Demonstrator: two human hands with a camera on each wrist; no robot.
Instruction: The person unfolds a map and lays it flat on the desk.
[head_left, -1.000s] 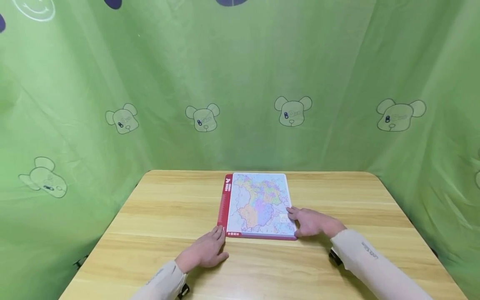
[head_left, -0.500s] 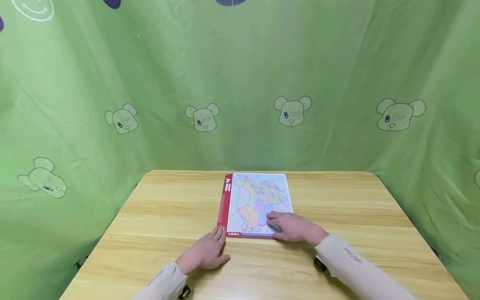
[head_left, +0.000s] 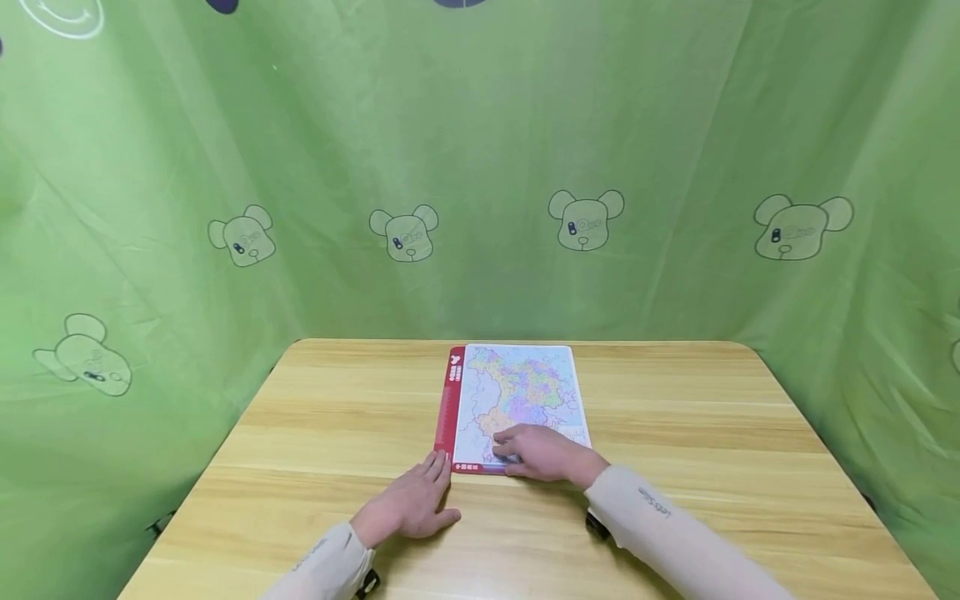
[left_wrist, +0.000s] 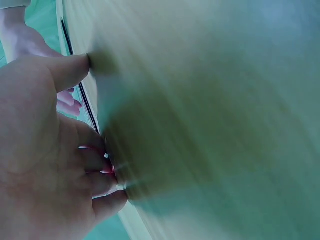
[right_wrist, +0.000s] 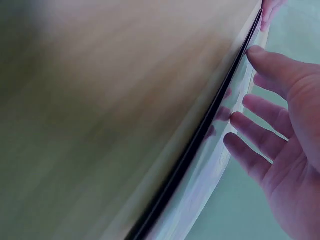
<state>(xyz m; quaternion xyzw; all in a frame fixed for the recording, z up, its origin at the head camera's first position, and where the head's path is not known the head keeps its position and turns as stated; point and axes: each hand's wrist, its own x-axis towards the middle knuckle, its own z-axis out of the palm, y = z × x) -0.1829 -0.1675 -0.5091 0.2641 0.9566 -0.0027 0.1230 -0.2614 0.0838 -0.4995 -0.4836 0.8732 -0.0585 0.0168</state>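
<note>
A flat rectangular map board (head_left: pixel 525 387) lies on the wooden table, a coloured map on its face and a red strip with white lettering down its left side. My left hand (head_left: pixel 412 500) rests palm down at the near left corner, its fingertips on the red strip. In the left wrist view those fingers (left_wrist: pixel 102 184) are nearly straight. My right hand (head_left: pixel 547 454) is over the near left part of the map, thumb at the near edge. The right wrist view shows its fingers (right_wrist: pixel 257 132) spread and relaxed at the glossy surface, gripping nothing.
The light wooden table (head_left: pixel 337 417) reaches to a green curtain (head_left: pixel 480 283) printed with bear heads, which hangs behind it and along both sides. The map board lies close to the table's far edge.
My right hand has slid left along the near edge of the map board, from its near right corner to the near left part. My left hand and the board have stayed in place.
</note>
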